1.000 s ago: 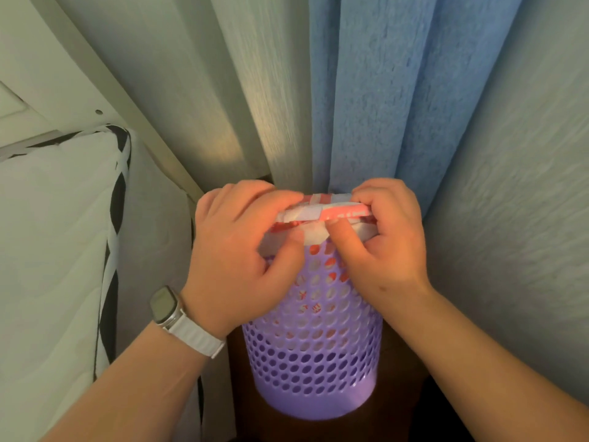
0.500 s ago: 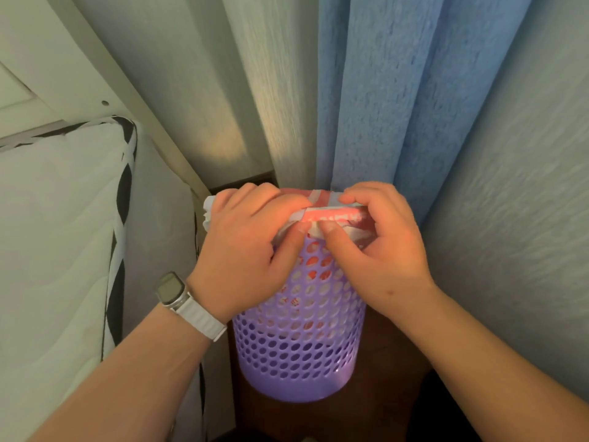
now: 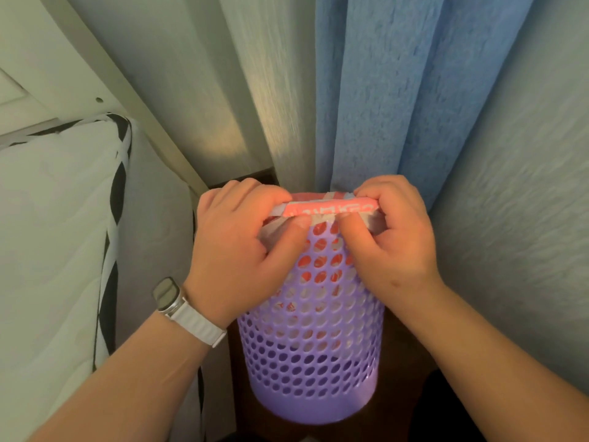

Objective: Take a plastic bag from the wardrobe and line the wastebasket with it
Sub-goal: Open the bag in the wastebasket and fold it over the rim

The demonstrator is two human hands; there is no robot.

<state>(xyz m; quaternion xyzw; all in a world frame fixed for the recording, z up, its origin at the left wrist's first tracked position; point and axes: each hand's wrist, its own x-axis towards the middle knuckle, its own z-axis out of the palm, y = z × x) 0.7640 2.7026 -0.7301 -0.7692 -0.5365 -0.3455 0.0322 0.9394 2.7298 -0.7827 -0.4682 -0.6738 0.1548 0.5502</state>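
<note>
A purple perforated wastebasket (image 3: 310, 355) stands upright on a dark wooden floor, in a corner. A red and white plastic bag (image 3: 331, 208) sits inside it, its top edge folded over the near rim; red plastic shows through the upper holes. My left hand (image 3: 237, 250), with a white watch on the wrist, pinches the bag's edge at the rim's left side. My right hand (image 3: 393, 240) pinches the same edge at the right side. My thumbs press on the outside of the basket, close together. The basket's far rim is hidden by my hands.
Blue and pale curtains (image 3: 376, 90) hang directly behind the basket. A white mattress with black and white trim (image 3: 57, 250) stands close on the left. A pale textured wall (image 3: 516, 218) closes in on the right. A white door frame (image 3: 105, 74) runs behind the mattress.
My hands have slid slightly apart along the rim, stretching the bag's edge flatter over it. The view has shifted a little; the basket stays in place.
</note>
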